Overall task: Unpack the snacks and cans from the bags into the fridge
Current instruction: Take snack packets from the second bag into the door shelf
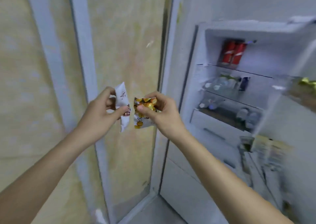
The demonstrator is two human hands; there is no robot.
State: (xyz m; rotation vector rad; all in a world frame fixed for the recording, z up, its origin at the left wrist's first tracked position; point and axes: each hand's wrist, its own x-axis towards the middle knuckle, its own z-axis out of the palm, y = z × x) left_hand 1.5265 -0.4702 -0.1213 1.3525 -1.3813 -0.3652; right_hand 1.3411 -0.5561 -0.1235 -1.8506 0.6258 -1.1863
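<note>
Two hands grip snacks: left hand (102,107) the white packet (123,104), right hand (159,111) the yellow packet (144,111).

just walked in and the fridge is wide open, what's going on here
A person is holding one small snack packet in each hand in front of the open white fridge. The left hand grips a white packet with red print; the right hand pinches a yellow-orange packet. Neither is inside yet. Two red cans already stand on the top shelf.
</note>
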